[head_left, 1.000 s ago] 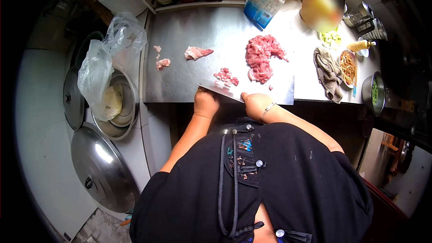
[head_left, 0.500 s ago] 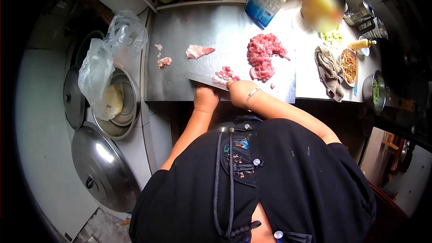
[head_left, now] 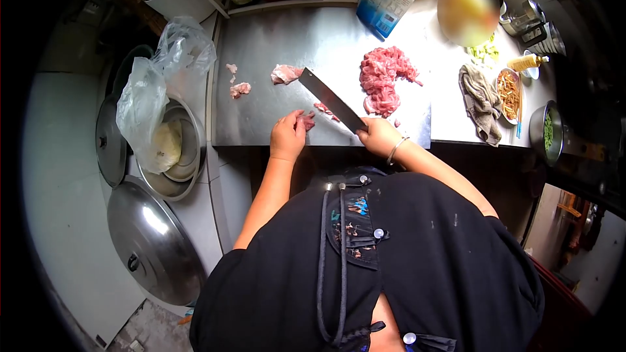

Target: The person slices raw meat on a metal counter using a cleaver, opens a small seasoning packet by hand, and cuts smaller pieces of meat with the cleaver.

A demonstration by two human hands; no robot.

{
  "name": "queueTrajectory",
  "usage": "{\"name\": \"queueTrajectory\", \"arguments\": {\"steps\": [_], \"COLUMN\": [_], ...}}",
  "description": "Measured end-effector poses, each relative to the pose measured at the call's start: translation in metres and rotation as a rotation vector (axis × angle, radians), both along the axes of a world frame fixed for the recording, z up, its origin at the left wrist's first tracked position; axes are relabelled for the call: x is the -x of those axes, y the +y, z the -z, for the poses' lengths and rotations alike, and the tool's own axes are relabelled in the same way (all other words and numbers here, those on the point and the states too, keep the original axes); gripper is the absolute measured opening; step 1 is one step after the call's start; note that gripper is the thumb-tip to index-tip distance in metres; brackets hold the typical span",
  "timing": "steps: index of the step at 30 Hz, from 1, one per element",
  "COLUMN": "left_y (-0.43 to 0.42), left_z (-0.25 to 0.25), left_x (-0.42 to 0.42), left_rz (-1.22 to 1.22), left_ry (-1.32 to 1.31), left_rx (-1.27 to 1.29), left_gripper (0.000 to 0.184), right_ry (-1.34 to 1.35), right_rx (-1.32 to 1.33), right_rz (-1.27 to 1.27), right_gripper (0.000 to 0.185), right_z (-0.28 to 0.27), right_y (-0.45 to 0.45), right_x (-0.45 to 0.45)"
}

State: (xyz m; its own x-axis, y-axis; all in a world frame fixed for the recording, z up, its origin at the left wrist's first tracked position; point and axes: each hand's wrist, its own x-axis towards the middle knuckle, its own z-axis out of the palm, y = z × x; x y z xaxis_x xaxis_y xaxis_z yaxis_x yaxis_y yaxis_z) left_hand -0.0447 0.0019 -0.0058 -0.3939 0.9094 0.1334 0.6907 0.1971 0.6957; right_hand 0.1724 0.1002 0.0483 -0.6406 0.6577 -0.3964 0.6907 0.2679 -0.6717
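My right hand (head_left: 379,135) is closed round the handle of a cleaver (head_left: 332,101), whose dark blade slants up to the left above the steel board (head_left: 254,32). At the board's near edge, my left hand (head_left: 288,135) has its fingers closed on a small piece of red meat (head_left: 306,120). Some cut meat (head_left: 326,111) lies under and beside the blade. Near the blade's tip sits a pale, fatty chunk of meat (head_left: 285,73). A larger heap of sliced meat (head_left: 386,78) is to the right, and fat scraps (head_left: 239,89) lie at the left.
On the left are a metal basin (head_left: 195,173) with a plastic bag (head_left: 140,98) over it and a large lid (head_left: 153,241). To the right are a cloth (head_left: 479,104), a dish of brown strips (head_left: 507,94) and a bowl of greens (head_left: 546,133). A blue-white pouch (head_left: 386,8) stands behind.
The cleaver has swung from lying low by the left hand to pointing up and left. My right hand has moved right; my left has shifted slightly left, to the meat piece.
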Motion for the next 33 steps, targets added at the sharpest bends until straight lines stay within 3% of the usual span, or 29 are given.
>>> {"name": "queueTrajectory", "arguments": {"steps": [1, 3, 4, 6, 9, 16, 19, 23, 25, 26, 28, 33], "left_y": [0.001, 0.004, 0.003, 0.001, 0.005, 0.009, -0.007, -0.015, -0.015, -0.013, -0.005, -0.007], "left_z": [0.006, 0.011, 0.005, -0.009, 0.011, -0.004, -0.002, -0.008, -0.011, -0.012, -0.020, 0.001], "left_x": [0.001, 0.001, 0.001, -0.001, 0.005, -0.004, -0.010, -0.004, 0.000, 0.001, 0.001, -0.004], "left_rz": [0.002, -0.004, -0.004, 0.048, 0.044, -0.141, -0.248, -0.258, -0.157, -0.157, -0.058, 0.076], "left_ry": [0.001, -0.380, -0.378, -0.161, -0.341, -0.261, 0.060, 0.098, 0.314, 0.314, 0.299, 0.181], "left_rx": [-0.002, 0.012, 0.011, -0.007, -0.057, -0.139, 0.201, 0.303, 0.052, 0.051, -0.268, -0.197], "left_gripper": [0.017, 0.018, 0.018, 0.017, 0.016, 0.010, 0.018, 0.015, 0.009, 0.009, 0.011, 0.010], "right_ry": [-0.003, -0.005, -0.011, -0.015, -0.038, -0.088, -0.078, -0.104, -0.101, -0.097, -0.105, -0.123], "right_rx": [0.015, 0.030, 0.025, 0.020, -0.007, 0.006, 0.013, -0.001, 0.004, 0.009, 0.014, 0.041], "right_rz": [-0.015, -0.030, -0.065, -0.099, -0.154, -0.126, -0.134, -0.157, -0.157, -0.156, -0.158, -0.185], "right_gripper": [0.022, 0.022, 0.022, 0.022, 0.024, 0.027, 0.028, 0.029, 0.029, 0.029, 0.028, 0.028], "right_z": [-0.004, -0.009, -0.011, -0.011, -0.006, -0.011, -0.006, -0.004, -0.006, -0.008, -0.010, -0.019], "right_y": [-0.001, -0.002, -0.003, -0.003, -0.007, -0.010, -0.009, -0.011, -0.011, -0.011, -0.011, -0.012], "right_x": [-0.001, -0.004, -0.006, -0.011, -0.020, -0.024, -0.027, -0.028, -0.028, -0.027, -0.027, -0.024]}}
